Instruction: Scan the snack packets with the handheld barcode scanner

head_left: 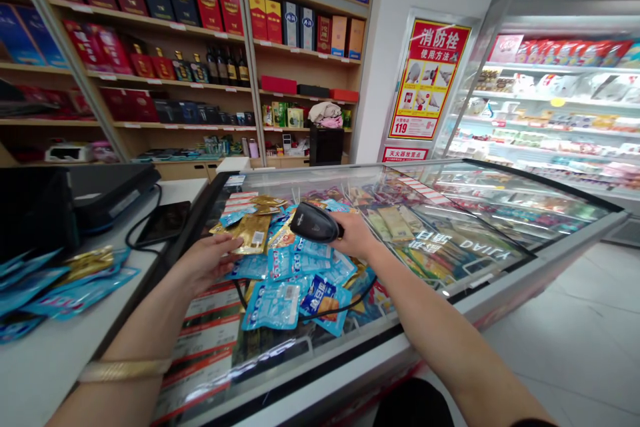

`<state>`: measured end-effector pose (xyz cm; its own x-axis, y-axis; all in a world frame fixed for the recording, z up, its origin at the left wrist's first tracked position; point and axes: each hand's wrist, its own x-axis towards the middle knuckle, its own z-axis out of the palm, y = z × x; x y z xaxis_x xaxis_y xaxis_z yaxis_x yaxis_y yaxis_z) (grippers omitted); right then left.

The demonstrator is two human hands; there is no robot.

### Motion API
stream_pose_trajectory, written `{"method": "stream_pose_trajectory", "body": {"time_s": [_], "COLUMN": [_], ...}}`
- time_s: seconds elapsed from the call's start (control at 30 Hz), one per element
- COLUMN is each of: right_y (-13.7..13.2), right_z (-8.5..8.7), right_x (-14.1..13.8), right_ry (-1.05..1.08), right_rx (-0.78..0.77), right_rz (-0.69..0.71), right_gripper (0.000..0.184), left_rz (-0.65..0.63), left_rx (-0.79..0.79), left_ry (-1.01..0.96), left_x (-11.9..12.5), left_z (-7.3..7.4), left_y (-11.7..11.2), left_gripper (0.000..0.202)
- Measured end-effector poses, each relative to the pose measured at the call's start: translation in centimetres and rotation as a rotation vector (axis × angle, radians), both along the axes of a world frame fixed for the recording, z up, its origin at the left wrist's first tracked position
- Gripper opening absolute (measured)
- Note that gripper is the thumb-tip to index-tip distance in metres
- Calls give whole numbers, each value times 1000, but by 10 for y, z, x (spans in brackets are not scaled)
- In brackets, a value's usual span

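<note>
Shop interior, at a glass-lidded chest freezer (425, 340). Right hand (357, 237): fingers clamped around the grip of a black handheld barcode scanner (316, 223), whose long axis runs roughly level, nose toward the left hand (206, 263) (the right arm is plainly the nearer to it). Left fingers (227, 250): spread apart, tips touching a gold sachet (253, 235). Blue snack packets (275, 305) lie heaped on the lid, a scanner cable (357, 300) trailing across them. More blue packets (65, 293) lie on the white counter surface (60, 367) at left.
</note>
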<state>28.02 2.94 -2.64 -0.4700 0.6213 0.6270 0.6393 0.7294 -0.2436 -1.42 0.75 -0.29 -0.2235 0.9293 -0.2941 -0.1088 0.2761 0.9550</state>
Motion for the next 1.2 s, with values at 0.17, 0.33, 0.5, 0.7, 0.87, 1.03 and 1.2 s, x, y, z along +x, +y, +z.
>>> {"method": "stream_pose_trajectory", "body": {"time_s": [0.17,0.33,0.5,0.7,0.87,1.03,1.2], "right_y": [-1,0,-1,-4,-4,-4,-5], "right_z": [0,-3,-3,-1,0,0,0], "right_x": [-1,-3,-5,-6,-7,-7,-8], "right_ry": [-13,-64,-118,-134,-143,-157,-157], "right_rx": [-23,-24,-36,-22,-18,-34,-37], "right_rz": [3,-12,-17,-14,1,1,-9], "right_gripper": [31,32,32,29,28,24,23], "left_rz": [-20,112,113,108,116,101,111], "left_rx": [141,283,348,371,376,374,368], "left_ry": [-74,-73,-43,-12,-9,-24,-24], "left_x": [10,16,16,16,17,19,19], "left_z": [0,-8,-17,-19,-17,-15,-14], "left_y": [-5,-1,3,3,1,-2,-3], "left_gripper": [18,18,23,24,22,22,23]}}
